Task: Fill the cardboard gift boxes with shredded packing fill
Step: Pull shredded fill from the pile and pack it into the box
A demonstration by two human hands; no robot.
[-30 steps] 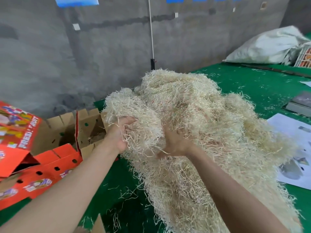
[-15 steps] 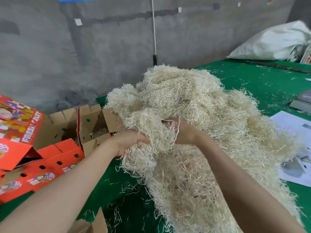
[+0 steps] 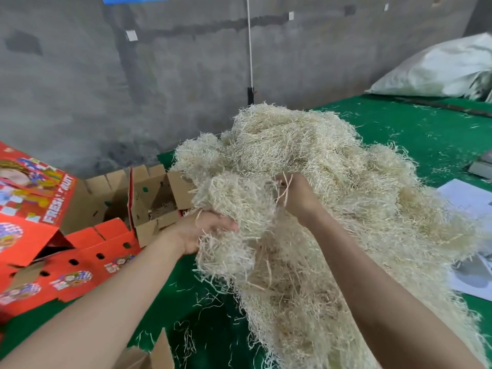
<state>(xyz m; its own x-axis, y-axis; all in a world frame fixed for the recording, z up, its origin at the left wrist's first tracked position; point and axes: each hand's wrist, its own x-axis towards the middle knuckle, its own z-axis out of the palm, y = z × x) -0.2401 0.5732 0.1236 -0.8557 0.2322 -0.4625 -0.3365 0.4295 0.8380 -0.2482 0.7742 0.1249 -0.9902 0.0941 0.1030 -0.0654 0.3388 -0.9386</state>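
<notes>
Centrally, shredded fill [image 3: 346,209] on green table [image 3: 412,129], grey wall [image 3: 186,75] behind.

One head-worn wide-angle view looks forward and down, close above the left hand [image 3: 205,231] and right hand [image 3: 296,196]; the table [image 3: 399,123] runs toward 12 o'clock.

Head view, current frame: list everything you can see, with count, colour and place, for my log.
shredded fill: one big pile, pale straw, centre to right
gift boxes: at least two open, red outside and brown inside, left of the pile
table cover: one, green, under the pile
sack: one, white, far right
paper sheets: count unclear, white, right edge
cardboard flap: one, brown, bottom edge
wall: grey, behind
left hand: grips a clump at the pile's front, from below
right hand: grips the same clump higher up
</notes>
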